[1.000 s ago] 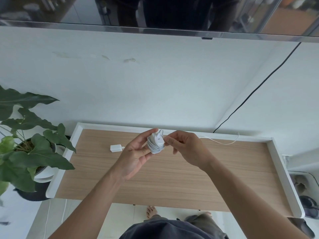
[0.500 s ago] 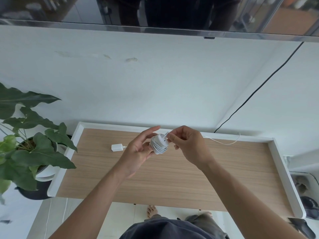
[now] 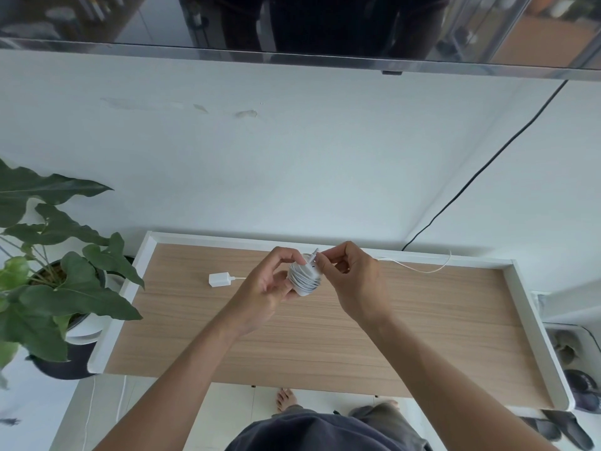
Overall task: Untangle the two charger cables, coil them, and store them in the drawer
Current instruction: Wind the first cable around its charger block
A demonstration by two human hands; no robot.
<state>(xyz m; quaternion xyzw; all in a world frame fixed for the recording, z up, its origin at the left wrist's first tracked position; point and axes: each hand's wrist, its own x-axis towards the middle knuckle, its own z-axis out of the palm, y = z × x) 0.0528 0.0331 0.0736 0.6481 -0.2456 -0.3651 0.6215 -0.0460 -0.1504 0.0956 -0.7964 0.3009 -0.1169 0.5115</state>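
A white wall (image 3: pixel 292 157) fills the middle of the frame, with a dark glossy panel (image 3: pixel 292 21) along the top edge and a black cord (image 3: pixel 487 164) running down the wall at the upper right. Below it, across the lower centre, stands a table (image 3: pixel 422 320) with a wood-grain top and a raised white rim. A leafy potted plant (image 3: pixel 58 288) stands at the left edge, just beside the table's left rim.

Two bare forearms reach up from the bottom of the frame and meet above the table's far half. The left hand (image 3: pixel 263 288) grasps a coiled charger cable (image 3: pixel 304 278), a tight white bundle, with fingers and thumb curled round it. The right hand (image 3: pixel 354 281) pinches the connector end (image 3: pixel 313 253), which sticks up from the top of the bundle.

A loose white cable (image 3: pixel 419 270) lies curved on the tabletop right of the right hand, near the back rim. A small white adapter (image 3: pixel 219 278) lies flat on the table left of the left hand, its thin lead running toward that hand.
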